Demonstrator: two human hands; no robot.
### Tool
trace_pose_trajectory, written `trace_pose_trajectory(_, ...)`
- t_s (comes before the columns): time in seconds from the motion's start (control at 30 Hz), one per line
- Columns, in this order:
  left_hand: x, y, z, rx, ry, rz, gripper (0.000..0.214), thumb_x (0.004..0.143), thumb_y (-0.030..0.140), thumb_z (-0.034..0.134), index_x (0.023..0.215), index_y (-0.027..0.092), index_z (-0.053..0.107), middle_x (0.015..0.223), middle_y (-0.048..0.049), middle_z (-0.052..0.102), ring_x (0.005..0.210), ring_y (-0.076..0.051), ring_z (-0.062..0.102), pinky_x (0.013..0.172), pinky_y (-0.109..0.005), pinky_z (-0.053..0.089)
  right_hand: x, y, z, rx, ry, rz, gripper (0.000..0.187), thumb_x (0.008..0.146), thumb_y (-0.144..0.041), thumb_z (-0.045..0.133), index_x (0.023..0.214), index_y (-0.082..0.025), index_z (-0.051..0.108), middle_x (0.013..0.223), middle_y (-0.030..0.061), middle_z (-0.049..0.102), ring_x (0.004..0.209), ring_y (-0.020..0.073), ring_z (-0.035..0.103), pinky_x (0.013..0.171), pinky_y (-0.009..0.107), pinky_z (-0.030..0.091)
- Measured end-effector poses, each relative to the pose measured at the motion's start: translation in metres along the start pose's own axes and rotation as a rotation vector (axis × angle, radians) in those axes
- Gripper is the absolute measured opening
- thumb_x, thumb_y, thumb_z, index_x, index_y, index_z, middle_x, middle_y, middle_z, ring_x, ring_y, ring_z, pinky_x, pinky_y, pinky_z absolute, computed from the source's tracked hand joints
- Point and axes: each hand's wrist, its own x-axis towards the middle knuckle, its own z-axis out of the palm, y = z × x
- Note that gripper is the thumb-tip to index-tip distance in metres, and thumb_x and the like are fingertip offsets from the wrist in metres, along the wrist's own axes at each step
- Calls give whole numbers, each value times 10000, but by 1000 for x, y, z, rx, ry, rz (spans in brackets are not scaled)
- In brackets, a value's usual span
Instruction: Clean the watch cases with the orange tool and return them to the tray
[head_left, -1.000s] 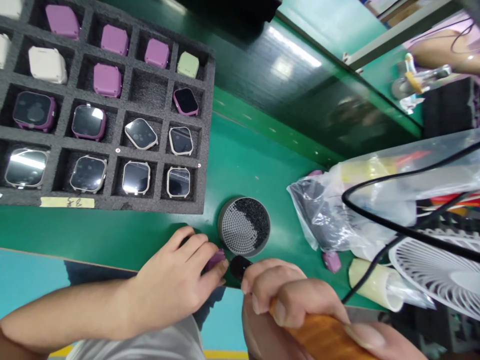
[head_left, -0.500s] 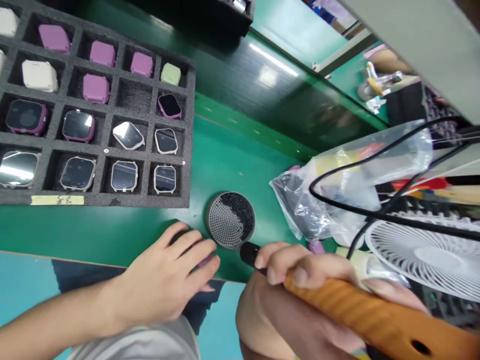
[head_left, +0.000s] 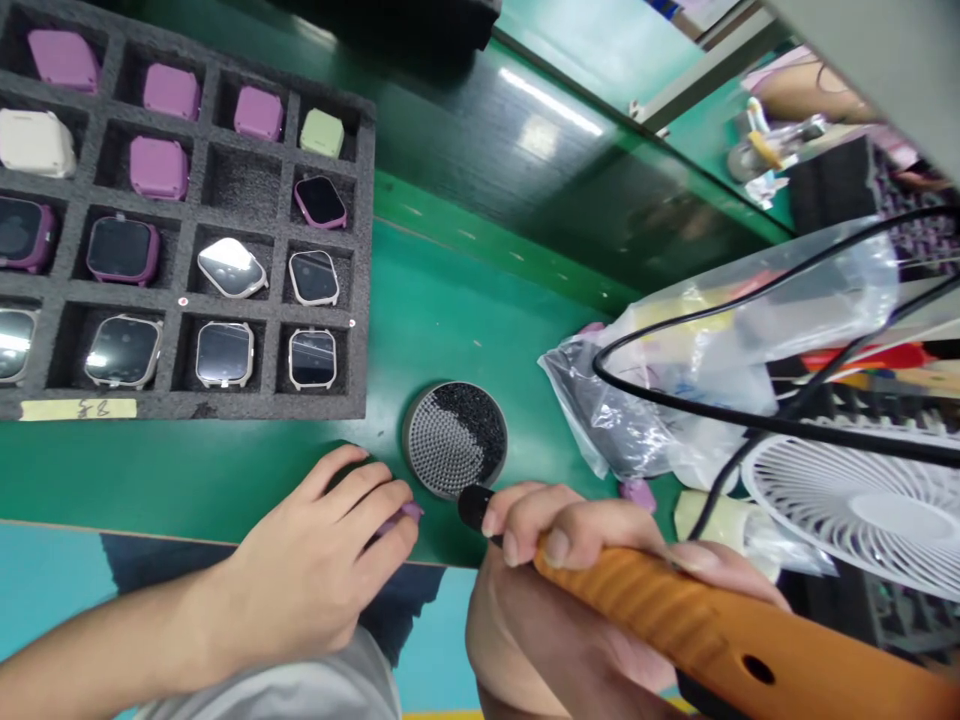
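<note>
My left hand (head_left: 319, 570) rests at the near edge of the green bench, fingers curled over a small purple watch case (head_left: 403, 513), which is mostly hidden beneath them. My right hand (head_left: 570, 545) is wrapped round an orange electric screwdriver (head_left: 705, 640). The tool's black tip (head_left: 474, 505) points left, close to the purple case and right beside a round grey screw dish (head_left: 454, 438) full of small black screws.
A black foam tray (head_left: 360, 330) at the left holds several watch cases and screens in cells. A clear plastic bag (head_left: 675, 400), black cables (head_left: 750, 420) and a white fan (head_left: 862, 510) crowd the right. Another person's arm (head_left: 795, 95) shows at the far right.
The screwdriver tip has drawn slightly left towards the purple case. My left hand has slid a little left, still covering the case. The view has shifted, so the tray sits further left.
</note>
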Motion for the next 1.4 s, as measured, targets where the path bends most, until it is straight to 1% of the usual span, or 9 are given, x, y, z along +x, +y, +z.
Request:
trace_pose_trajectory(0.2,1,-1,3,21,75,-13,321,1021,121,553,1283,165,732,1262,-100,727,1188,-284,624,1175,-534,438,0,-1,0,-17,-18,7,552,1088,-698,337,1239,-284,669,860,1,647,669,180,604,601,414,544)
trace_pose_trajectory(0.37,1,-1,7,33,134,-2,228,1060,188,648,1262,197,754,1229,-72,740,1162,-265,631,1169,-528,456,-10,-2,-8,-40,18,-103,294,1064,-481,555,1299,-317,619,886,-42,645,615,162,597,517,388,533)
trace_pose_trajectory(0.47,1,0,8,48,130,-8,208,1069,234,675,1257,197,757,1206,-67,739,1147,-262,629,1167,-530,457,-12,-4,-9,-18,-38,-71,260,1106,-428,456,1294,-330,607,868,-45,657,602,169,629,500,398,551)
trace_pose_trajectory(0.6,1,0,8,62,133,-4,218,1066,179,642,1251,194,757,1165,-66,735,1105,-260,621,1163,-534,440,-10,-4,-1,3,-127,-60,274,1127,-411,413,1275,-306,618,872,-42,700,626,160,658,533,398,575)
trace_pose_trajectory(0.93,3,1,9,41,139,-21,210,1080,180,616,1234,196,758,1146,-65,736,1097,-267,606,1169,-531,413,-8,0,0,-6,-178,-43,265,1110,-428,449,1278,-310,616,867,-45,677,641,154,659,556,390,581)
trace_pose_trajectory(1.07,4,1,9,47,155,-15,195,1075,172,616,1206,183,761,1124,-73,738,1073,-270,608,1143,-530,429,-8,-5,-9,-138,-237,99,266,1016,-548,609,1224,-386,638,900,-1,653,785,240,694,635,461,601)
trace_pose_trajectory(1.2,4,0,9,43,153,-21,178,1071,173,628,1194,175,757,1110,-74,742,1047,-264,613,1132,-531,436,-5,-6,-18,-189,-291,183,371,888,-652,741,1130,-381,667,961,39,647,906,302,698,688,516,609)
trace_pose_trajectory(1.33,5,0,9,35,156,-25,164,1071,171,633,1186,176,750,1096,-70,746,1019,-256,622,1095,-518,450,1,-2,-25,-200,-321,178,368,873,-680,747,1050,-363,687,938,48,651,882,299,693,697,513,608)
trace_pose_trajectory(1.4,5,-1,8,39,164,-23,155,1070,165,635,1174,171,750,1086,-73,749,999,-253,625,1076,-511,457,3,-1,-28,-193,-378,183,347,910,-681,696,1008,-348,698,868,41,644,816,280,684,689,501,603)
